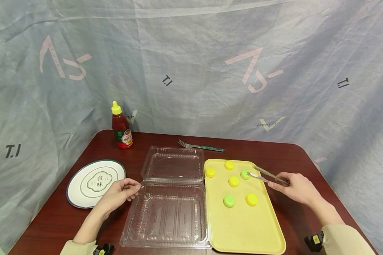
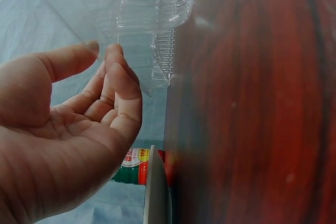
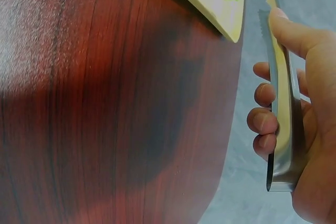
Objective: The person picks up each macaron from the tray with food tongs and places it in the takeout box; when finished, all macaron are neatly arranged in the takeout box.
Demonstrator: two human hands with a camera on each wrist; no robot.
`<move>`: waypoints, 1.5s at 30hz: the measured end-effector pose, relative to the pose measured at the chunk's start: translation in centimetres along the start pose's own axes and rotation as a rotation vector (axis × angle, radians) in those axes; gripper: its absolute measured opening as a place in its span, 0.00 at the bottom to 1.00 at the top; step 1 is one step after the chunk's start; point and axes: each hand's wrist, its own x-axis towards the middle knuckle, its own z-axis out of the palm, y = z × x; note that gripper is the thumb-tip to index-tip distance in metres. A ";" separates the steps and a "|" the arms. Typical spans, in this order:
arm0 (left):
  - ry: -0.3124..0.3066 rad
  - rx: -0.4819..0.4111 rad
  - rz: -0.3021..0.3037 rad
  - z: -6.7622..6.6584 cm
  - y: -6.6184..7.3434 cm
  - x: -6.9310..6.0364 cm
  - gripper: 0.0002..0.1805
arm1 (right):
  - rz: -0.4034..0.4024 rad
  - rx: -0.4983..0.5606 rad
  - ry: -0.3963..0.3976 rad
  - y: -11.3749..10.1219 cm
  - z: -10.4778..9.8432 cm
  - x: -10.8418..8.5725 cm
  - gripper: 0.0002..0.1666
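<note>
My left hand (image 1: 121, 192) pinches the left rim of a clear plastic food container (image 1: 167, 216) between thumb and fingers; the container lies opened flat, its lid (image 1: 175, 163) at the back. With my right hand (image 1: 298, 187) I grip metal tongs (image 3: 283, 108), their two arms spread apart. The tongs' tips hover over the right edge of a yellow tray (image 1: 249, 230), one tip beside a green macaron (image 1: 244, 174); whether they touch cannot be told. Another green macaron (image 1: 229, 201) and several yellow macarons (image 1: 233, 181) lie spread on the tray.
A white plate (image 1: 78, 184) with a dark rim sits at the left, beyond my left forearm. A ketchup bottle (image 1: 121, 129) stands at the back left. Behind the container lies a fork (image 1: 201, 146). Grey cloth (image 1: 191, 71) hangs behind the dark red table (image 1: 268, 150).
</note>
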 end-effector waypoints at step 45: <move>-0.012 -0.020 0.022 -0.1 0.0 0.0 0.14 | -0.010 -0.079 -0.017 -0.9 1.3 0.8 0.30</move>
